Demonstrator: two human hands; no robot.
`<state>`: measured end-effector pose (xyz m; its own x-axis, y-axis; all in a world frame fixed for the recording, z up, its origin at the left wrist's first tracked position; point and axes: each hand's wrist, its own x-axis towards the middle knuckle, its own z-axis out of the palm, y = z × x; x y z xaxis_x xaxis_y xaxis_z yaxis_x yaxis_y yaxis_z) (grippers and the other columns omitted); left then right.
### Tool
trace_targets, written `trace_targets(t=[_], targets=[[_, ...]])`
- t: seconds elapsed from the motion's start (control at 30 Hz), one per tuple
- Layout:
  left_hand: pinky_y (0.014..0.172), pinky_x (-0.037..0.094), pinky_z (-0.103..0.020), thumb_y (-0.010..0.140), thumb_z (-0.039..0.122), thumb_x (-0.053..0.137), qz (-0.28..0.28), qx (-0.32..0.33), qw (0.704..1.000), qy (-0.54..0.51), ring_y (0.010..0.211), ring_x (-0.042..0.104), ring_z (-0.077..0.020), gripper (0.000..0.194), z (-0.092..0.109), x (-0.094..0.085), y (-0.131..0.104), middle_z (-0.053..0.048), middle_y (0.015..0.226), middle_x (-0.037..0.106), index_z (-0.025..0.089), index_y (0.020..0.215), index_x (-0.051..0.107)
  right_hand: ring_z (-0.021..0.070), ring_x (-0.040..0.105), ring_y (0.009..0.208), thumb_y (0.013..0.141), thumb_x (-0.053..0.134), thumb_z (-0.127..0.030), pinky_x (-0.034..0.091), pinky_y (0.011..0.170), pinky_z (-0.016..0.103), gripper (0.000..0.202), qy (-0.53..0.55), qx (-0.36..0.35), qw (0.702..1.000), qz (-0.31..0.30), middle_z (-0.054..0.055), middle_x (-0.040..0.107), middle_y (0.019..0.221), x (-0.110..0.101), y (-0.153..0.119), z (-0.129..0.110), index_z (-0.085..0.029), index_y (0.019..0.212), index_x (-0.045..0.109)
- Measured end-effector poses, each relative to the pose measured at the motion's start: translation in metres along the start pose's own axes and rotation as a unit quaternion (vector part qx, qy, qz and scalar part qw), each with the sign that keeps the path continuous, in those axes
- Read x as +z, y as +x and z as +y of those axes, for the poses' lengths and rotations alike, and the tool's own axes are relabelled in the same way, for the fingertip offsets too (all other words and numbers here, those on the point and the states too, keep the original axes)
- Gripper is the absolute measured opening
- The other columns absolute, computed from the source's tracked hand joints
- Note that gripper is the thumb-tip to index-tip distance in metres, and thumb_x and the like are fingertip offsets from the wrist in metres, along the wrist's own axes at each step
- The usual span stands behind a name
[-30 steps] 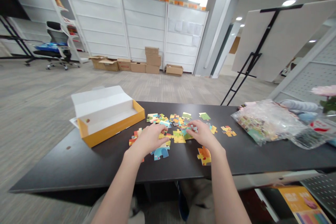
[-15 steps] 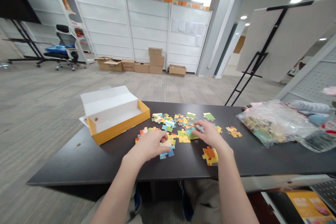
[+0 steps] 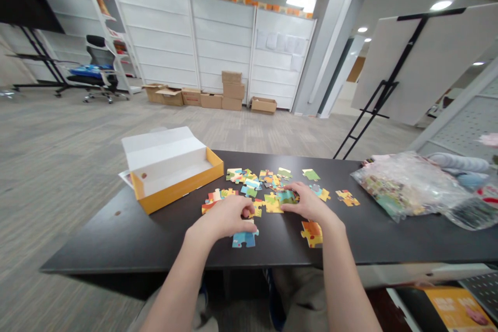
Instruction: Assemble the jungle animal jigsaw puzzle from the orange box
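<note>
My left hand (image 3: 227,216) is curled, its thumb and fingertips at the top edge of a blue puzzle piece (image 3: 244,239) near the front of the table. Part of that piece is covered by the fingers. My right hand (image 3: 308,201) grips a teal-green puzzle piece (image 3: 287,197) between thumb and fingers. Directly left of it lies a yellow puzzle piece (image 3: 272,203). An orange puzzle piece (image 3: 312,233) sits under my right wrist, partly hidden. Several more pieces lie beyond my hands, among them a green one (image 3: 310,174) and an orange-yellow one (image 3: 347,198).
An open yellow box (image 3: 181,187) with a white inside stands at the left of the black table (image 3: 155,241). Clear plastic bags (image 3: 412,181) with printed contents lie at the right. Beyond are cardboard boxes (image 3: 232,91) and a board on a black stand (image 3: 383,93).
My left hand has drawn the blue piece toward the table's front edge. The teal-green piece now shows between my right thumb and fingers, slightly shifted. The view has tilted a little.
</note>
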<state>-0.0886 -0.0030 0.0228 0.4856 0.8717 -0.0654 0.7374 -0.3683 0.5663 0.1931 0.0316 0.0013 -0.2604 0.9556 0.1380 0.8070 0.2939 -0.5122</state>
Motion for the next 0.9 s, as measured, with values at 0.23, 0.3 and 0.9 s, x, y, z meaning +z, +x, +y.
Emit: trace_targets(t=[0.23, 0.3, 0.9], targets=[[0.091, 0.049, -0.038, 0.085, 0.028, 0.066, 0.104, 0.023, 0.989, 0.102, 0.107, 0.062, -0.0268, 0.018, 0.020, 0.004, 0.012, -0.007, 0.111, 0.069, 0.021, 0.101, 0.069, 0.0242, 0.064, 0.102, 0.071, 0.082, -0.027, 0.050, 0.092, 0.038, 0.044, 0.022, 0.015, 1.000, 0.014, 0.008, 0.067, 0.115, -0.002, 0.000, 0.007, -0.021, 0.113, 0.070], [0.095, 0.049, -0.039, 0.084, 0.029, 0.069, 0.106, 0.038, 0.988, 0.108, 0.112, 0.060, -0.0276, 0.018, 0.025, 0.007, 0.017, -0.008, 0.112, 0.069, 0.021, 0.101, 0.069, 0.0240, 0.064, 0.101, 0.071, 0.082, -0.027, 0.050, 0.091, 0.038, 0.043, 0.022, 0.013, 1.000, 0.017, 0.007, 0.068, 0.113, -0.002, -0.001, 0.009, -0.020, 0.112, 0.071], [0.102, 0.046, -0.042, 0.083, 0.034, 0.075, 0.045, 0.030, 0.992, 0.116, 0.125, 0.056, -0.0328, 0.052, 0.042, 0.021, 0.047, -0.013, 0.130, 0.065, 0.019, 0.130, 0.059, 0.0161, 0.063, 0.079, 0.079, 0.062, -0.022, 0.054, 0.073, 0.030, 0.018, 0.146, 0.002, 0.985, 0.087, 0.005, 0.067, 0.099, -0.009, -0.003, 0.006, -0.020, 0.096, 0.069]])
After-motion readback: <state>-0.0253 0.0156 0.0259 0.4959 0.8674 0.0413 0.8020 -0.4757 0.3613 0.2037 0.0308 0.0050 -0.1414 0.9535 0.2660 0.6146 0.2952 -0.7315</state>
